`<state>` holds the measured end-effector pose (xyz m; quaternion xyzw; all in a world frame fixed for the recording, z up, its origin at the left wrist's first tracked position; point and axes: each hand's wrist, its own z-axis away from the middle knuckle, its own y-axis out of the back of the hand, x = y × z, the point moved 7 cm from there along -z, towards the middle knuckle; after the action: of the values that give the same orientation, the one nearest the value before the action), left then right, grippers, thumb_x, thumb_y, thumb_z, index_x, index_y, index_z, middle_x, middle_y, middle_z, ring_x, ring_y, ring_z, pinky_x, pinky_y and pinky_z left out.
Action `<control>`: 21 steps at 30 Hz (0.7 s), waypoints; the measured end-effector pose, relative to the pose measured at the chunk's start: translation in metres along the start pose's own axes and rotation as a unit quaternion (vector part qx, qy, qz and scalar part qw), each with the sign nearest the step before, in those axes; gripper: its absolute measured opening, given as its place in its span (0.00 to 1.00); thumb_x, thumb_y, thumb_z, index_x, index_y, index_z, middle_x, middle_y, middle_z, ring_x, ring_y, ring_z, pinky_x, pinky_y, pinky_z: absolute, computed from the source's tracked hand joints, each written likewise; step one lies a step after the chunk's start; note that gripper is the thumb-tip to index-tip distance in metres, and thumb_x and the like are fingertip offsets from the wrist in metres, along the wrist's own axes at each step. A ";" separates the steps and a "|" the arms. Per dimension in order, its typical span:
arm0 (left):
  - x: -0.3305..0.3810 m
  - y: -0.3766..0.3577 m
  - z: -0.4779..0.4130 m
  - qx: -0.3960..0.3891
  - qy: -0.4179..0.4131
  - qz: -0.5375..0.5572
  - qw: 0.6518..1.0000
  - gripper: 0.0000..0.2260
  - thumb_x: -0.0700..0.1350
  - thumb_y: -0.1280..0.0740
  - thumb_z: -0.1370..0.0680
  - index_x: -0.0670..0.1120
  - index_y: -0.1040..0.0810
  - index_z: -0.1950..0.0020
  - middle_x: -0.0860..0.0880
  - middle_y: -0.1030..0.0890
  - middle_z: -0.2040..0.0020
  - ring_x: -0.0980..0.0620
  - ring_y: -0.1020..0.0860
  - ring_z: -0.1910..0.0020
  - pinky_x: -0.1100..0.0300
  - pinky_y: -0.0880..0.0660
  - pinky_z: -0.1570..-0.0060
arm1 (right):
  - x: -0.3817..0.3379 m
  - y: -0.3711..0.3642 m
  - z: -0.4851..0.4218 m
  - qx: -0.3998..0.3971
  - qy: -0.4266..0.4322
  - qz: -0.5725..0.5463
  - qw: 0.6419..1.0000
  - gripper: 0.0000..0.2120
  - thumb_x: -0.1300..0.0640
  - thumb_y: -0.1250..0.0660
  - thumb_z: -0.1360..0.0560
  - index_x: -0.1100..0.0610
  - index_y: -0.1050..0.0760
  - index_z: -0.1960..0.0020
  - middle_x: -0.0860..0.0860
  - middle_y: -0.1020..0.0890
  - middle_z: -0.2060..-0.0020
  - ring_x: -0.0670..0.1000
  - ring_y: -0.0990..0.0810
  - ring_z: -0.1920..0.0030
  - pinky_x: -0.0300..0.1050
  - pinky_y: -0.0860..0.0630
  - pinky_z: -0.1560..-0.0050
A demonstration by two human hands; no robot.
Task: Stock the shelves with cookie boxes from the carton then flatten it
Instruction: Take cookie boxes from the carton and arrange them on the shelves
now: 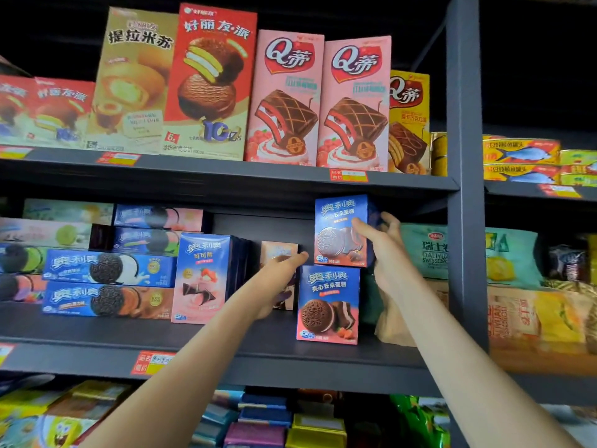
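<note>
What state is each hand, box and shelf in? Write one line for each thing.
right hand: grips upper blue box.
upper blue box: upright, held directly above lower blue box.
lower blue box: upright, standing on middle shelf.
left hand: fingers extended at tan box; grip unclear.
tan box: upright, set back, partly hidden.
middle shelf: partly stocked, gap mid-shelf.

The left hand (278,282) and right hand (386,253) are seen bare, as are both slender forearms.
</note>
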<state>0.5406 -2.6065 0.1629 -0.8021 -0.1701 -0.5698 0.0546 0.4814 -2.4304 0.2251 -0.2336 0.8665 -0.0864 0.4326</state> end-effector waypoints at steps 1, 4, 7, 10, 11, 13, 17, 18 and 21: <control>0.001 0.001 0.001 0.000 0.003 0.028 1.000 0.16 0.57 0.39 0.21 0.46 0.27 0.42 0.45 0.21 0.42 0.49 0.24 0.43 0.51 0.30 0.36 | 0.002 -0.001 0.002 0.000 0.003 0.019 1.000 0.34 0.58 0.27 0.29 0.53 0.40 0.28 0.51 0.25 0.36 0.53 0.22 0.42 0.55 0.26 0.39; 0.007 0.001 0.002 -0.003 -0.008 0.078 0.997 0.24 0.61 0.42 0.22 0.47 0.31 0.33 0.45 0.28 0.32 0.48 0.29 0.34 0.49 0.37 0.30 | -0.001 0.000 0.011 0.019 0.062 0.193 0.979 0.39 0.44 0.29 0.32 0.50 0.41 0.26 0.50 0.29 0.32 0.53 0.29 0.34 0.57 0.31 0.33; 0.017 -0.004 0.003 -0.021 -0.028 0.082 0.996 0.29 0.61 0.47 0.20 0.46 0.39 0.25 0.48 0.36 0.25 0.50 0.37 0.27 0.51 0.44 0.26 | -0.013 0.001 0.016 0.052 0.123 0.360 0.923 0.33 0.46 0.33 0.26 0.53 0.40 0.25 0.52 0.35 0.29 0.55 0.39 0.30 0.56 0.38 0.30; 0.027 -0.008 0.005 -0.037 -0.052 0.077 0.995 0.26 0.62 0.51 0.20 0.48 0.31 0.31 0.49 0.29 0.30 0.53 0.30 0.33 0.55 0.39 0.32 | -0.014 -0.004 0.016 0.026 0.137 0.360 0.923 0.29 0.51 0.34 0.24 0.54 0.37 0.26 0.54 0.29 0.34 0.56 0.30 0.35 0.57 0.31 0.35; 0.028 -0.009 0.004 -0.036 -0.057 0.069 0.995 0.24 0.62 0.52 0.20 0.50 0.28 0.35 0.49 0.27 0.32 0.54 0.28 0.37 0.55 0.37 0.35 | -0.013 -0.007 0.017 0.014 0.133 0.361 0.923 0.27 0.52 0.34 0.24 0.53 0.36 0.26 0.54 0.26 0.37 0.55 0.27 0.39 0.57 0.29 0.38; 0.028 -0.006 -0.001 -0.023 -0.058 0.061 0.996 0.26 0.64 0.53 0.21 0.50 0.27 0.37 0.48 0.25 0.33 0.52 0.27 0.37 0.53 0.37 0.35 | -0.010 -0.011 0.016 -0.009 0.119 0.359 0.926 0.25 0.54 0.34 0.23 0.52 0.34 0.27 0.53 0.23 0.40 0.53 0.22 0.45 0.56 0.25 0.42; 0.029 -0.004 -0.005 -0.013 -0.049 0.058 0.997 0.29 0.64 0.56 0.20 0.48 0.28 0.34 0.47 0.25 0.34 0.51 0.27 0.37 0.53 0.37 0.36 | -0.001 -0.012 0.008 -0.040 0.068 0.338 0.938 0.26 0.55 0.36 0.22 0.47 0.37 0.26 0.48 0.23 0.38 0.50 0.21 0.47 0.47 0.21 0.53; 0.029 -0.006 -0.003 -0.014 -0.052 0.057 0.997 0.28 0.63 0.56 0.20 0.48 0.28 0.34 0.48 0.24 0.35 0.52 0.26 0.40 0.53 0.36 0.35 | 0.004 -0.013 0.006 -0.057 0.040 0.315 0.947 0.26 0.56 0.37 0.21 0.45 0.39 0.26 0.46 0.23 0.38 0.48 0.21 0.49 0.41 0.23 0.61; 0.026 -0.012 0.000 -0.022 -0.051 0.042 0.998 0.24 0.61 0.58 0.19 0.53 0.31 0.34 0.48 0.24 0.36 0.51 0.26 0.38 0.51 0.39 0.31 | 0.011 -0.013 0.003 -0.080 -0.007 0.290 0.954 0.26 0.56 0.40 0.20 0.42 0.42 0.25 0.46 0.21 0.43 0.44 0.19 0.58 0.36 0.27 0.70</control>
<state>0.5443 -2.5902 0.1857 -0.8376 -0.1262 -0.5290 0.0516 0.4823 -2.4467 0.2195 -0.0065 0.8981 0.1144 0.4246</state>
